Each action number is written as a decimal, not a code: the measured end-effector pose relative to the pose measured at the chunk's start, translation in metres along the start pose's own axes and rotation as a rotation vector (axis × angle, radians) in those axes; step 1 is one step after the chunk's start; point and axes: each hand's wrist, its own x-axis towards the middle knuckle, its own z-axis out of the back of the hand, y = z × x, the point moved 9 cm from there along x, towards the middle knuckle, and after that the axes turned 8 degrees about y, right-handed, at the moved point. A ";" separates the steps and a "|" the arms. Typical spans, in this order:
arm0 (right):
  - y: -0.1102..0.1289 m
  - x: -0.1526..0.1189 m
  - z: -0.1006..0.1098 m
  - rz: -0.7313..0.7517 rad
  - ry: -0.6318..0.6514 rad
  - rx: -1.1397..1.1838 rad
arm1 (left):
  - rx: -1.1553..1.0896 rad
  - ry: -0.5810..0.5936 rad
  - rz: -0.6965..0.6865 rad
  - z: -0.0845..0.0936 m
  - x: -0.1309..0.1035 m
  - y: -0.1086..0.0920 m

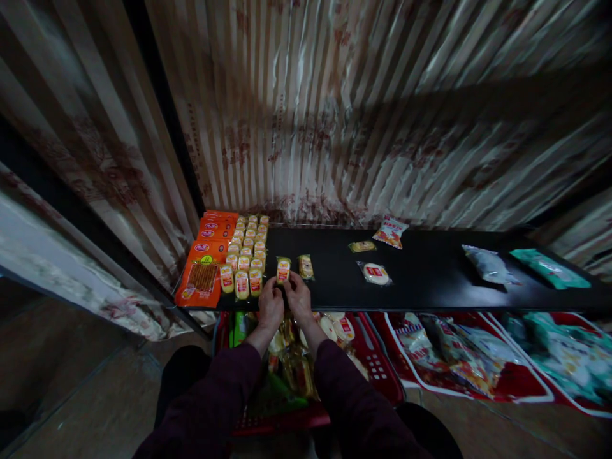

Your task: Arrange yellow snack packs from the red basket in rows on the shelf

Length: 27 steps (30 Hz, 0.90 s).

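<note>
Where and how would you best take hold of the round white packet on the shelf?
Best pinch the round packet front to back across its middle rather than its wrapper ends, probably from above and the front: it lies flat, bare shelf before it, a small packet and a bag behind.

The clear-wrapped yellow snack (283, 270), red-labelled, is held at the shelf (425, 274), perhaps tilted.

The head view looks forward and down — near the shelf (430, 274)
</note>
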 end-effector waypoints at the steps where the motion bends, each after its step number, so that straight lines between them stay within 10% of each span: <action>1: 0.000 0.003 -0.001 0.000 0.004 -0.005 | 0.007 0.005 0.011 -0.001 0.001 -0.001; 27: -0.008 0.078 -0.012 0.072 -0.047 0.001 | 0.076 -0.043 -0.018 -0.028 0.076 -0.019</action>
